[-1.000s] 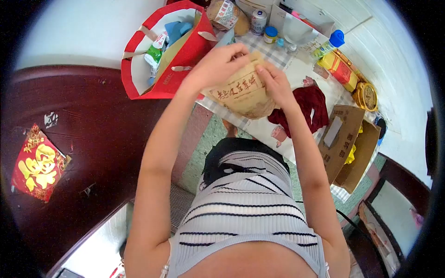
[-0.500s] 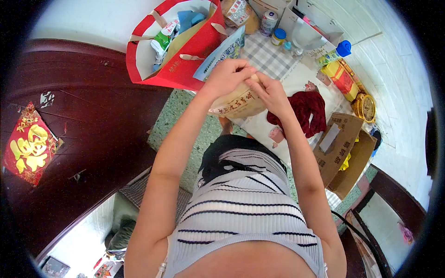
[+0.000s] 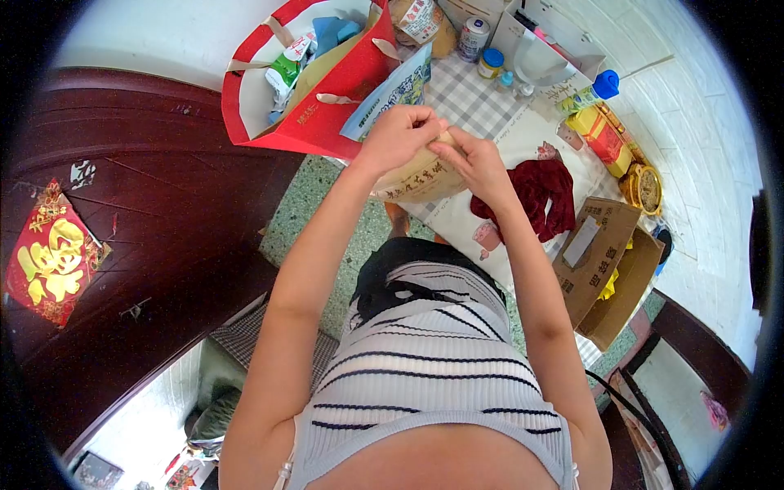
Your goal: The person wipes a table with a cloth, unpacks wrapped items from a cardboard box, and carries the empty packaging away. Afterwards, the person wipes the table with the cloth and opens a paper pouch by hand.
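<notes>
A tan paper bag (image 3: 425, 178) with dark printed characters hangs below my two hands at the table's near edge. My left hand (image 3: 400, 137) pinches its top edge, fingers curled. Close beside it, my right hand (image 3: 478, 167) grips the same top edge with thumb and bent fingers. The bag's upper part is partly hidden behind the fingers. Just beyond my left hand stands a light blue printed pouch (image 3: 392, 94), leaning on a red gift bag (image 3: 343, 102). To the right of my right hand lies a dark red velvet cloth (image 3: 539, 196).
On the checked tablecloth (image 3: 469, 98) stand a can (image 3: 473, 39), a blue-lidded jar (image 3: 491, 64) and a white paper bag (image 3: 543, 61). A cardboard box (image 3: 600, 257) sits at the right edge. Red-yellow packages (image 3: 600, 139) line the wall. A dark red door (image 3: 163, 204) is on the left.
Both hands stay almost in place on the paper bag. The bag's front has shifted and creased slightly, so its printing looks a little different.
</notes>
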Available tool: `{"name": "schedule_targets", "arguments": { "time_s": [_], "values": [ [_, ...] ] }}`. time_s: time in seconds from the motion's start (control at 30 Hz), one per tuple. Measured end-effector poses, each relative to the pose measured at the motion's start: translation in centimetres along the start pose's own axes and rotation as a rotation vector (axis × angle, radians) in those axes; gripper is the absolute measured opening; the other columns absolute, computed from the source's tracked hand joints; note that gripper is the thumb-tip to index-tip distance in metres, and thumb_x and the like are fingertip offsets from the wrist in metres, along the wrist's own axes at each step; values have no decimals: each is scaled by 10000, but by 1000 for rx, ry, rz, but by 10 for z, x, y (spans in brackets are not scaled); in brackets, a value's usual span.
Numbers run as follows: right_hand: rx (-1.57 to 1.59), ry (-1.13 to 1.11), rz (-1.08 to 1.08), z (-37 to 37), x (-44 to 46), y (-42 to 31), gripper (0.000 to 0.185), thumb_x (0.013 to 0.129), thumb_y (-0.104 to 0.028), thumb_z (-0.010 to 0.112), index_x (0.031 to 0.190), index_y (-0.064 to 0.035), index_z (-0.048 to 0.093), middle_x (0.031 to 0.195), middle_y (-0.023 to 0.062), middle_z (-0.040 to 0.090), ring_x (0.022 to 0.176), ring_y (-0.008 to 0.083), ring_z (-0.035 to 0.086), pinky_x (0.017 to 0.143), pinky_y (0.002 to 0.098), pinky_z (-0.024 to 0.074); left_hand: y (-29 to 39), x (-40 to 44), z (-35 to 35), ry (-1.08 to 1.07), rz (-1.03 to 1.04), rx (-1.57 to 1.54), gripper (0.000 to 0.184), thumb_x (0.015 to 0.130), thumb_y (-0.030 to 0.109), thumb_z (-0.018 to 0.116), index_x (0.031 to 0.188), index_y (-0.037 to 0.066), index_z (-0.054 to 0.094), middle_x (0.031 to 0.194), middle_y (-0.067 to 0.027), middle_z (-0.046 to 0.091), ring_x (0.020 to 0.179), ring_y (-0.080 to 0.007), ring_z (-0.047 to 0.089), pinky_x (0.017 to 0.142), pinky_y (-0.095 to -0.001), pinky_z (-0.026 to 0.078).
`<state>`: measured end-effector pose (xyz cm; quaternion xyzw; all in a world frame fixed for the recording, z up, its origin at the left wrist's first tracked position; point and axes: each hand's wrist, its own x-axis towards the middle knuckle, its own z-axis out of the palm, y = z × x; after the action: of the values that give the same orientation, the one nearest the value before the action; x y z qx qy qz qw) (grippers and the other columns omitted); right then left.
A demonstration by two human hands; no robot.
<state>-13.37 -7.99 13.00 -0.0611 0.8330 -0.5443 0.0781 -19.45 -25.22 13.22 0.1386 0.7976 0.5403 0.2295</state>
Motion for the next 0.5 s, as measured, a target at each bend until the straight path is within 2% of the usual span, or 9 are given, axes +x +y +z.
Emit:
{"name": "schedule_targets", "arguments": {
  "time_s": [0.07,0.13,0.17,0.23,0.3,0.37,0.4,0.47,0.5],
  "values": [
    [-41,9,-12,2,0,2,265,914,-276,636,1047,-47,640,753,121,636,669,154,556,667,304,463,-1,0,2,28,48,38,285,903,262,635,735,33,624,659,53,548,645,-32,466,586,-237,394],
    [-123,57,-88,5,-1,3,237,898,-262,645,1002,-49,648,728,156,619,623,227,574,626,322,467,0,-1,4,65,44,96,280,896,252,637,730,27,619,641,38,550,629,-40,468,575,-243,392],
    [-124,56,-89,5,-1,1,237,898,-262,645,1002,-49,648,728,156,619,623,227,574,626,322,467,1,-1,5,105,39,154,276,890,241,639,724,21,614,623,24,552,613,-48,469,565,-249,391],
    [-275,88,-195,6,-2,-4,193,880,-241,659,933,-56,659,710,160,608,607,289,578,579,335,463,-2,-3,6,155,43,154,275,886,235,637,721,16,610,611,7,553,602,-56,472,557,-260,391],
    [-326,125,-231,6,-2,-4,173,877,-223,660,901,-51,658,700,151,604,603,297,581,564,340,460,-2,-5,8,205,49,156,275,883,228,635,719,10,606,598,-10,553,590,-64,474,550,-270,392],
    [-377,161,-265,4,-5,-2,158,874,-204,662,870,-47,658,689,142,600,600,305,583,550,345,458,6,-13,13,322,56,83,294,889,245,632,722,7,592,606,-63,582,565,-126,527,546,-318,410],
    [-347,181,-302,2,-8,-1,141,874,-179,659,870,-39,663,716,141,618,622,297,599,570,335,472,11,-17,15,322,56,83,294,889,245,632,722,7,592,606,-63,582,565,-126,527,546,-318,410],
    [-318,198,-341,2,-11,-1,125,873,-155,656,870,-31,668,743,139,635,644,289,615,589,325,486,20,-24,15,589,72,294,290,877,268,628,751,12,579,650,-123,602,589,-302,592,565,-408,441],
    [-244,282,-406,3,-14,-2,105,865,-149,666,877,-44,675,767,125,658,668,264,639,606,321,502,23,-29,14,590,68,293,290,877,268,628,751,12,579,650,-123,602,589,-302,592,565,-408,441]
  ]
}}
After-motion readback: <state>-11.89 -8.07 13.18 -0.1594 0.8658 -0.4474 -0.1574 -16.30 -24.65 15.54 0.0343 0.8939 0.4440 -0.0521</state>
